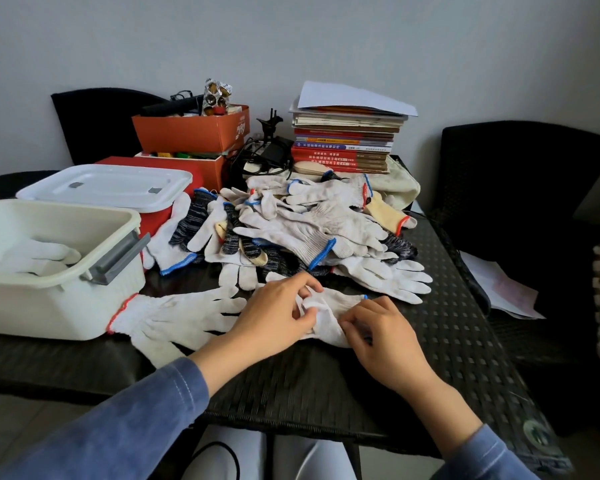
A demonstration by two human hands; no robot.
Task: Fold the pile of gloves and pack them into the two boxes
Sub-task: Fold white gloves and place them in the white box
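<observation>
Soft, even daylight fills the room, leaving the pale wall (326, 39) flat and faintly vignetted toward the corners. Shadows are weak and diffuse, pooling just beneath the white box (59, 306) and the heap of gloves (309, 230) on the dark worktop (447, 334). No glare shows. Wide-angle distortion bows the edges, stretching the near sleeves (118, 427); detail looks slightly smeared throughout.

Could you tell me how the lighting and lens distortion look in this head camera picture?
Head view: soft, even daylight with no glare; wide-angle bending bows the table edges and stretches the sleeves; hands and the white glove between them look sharp; the dark chair loses detail.
</observation>
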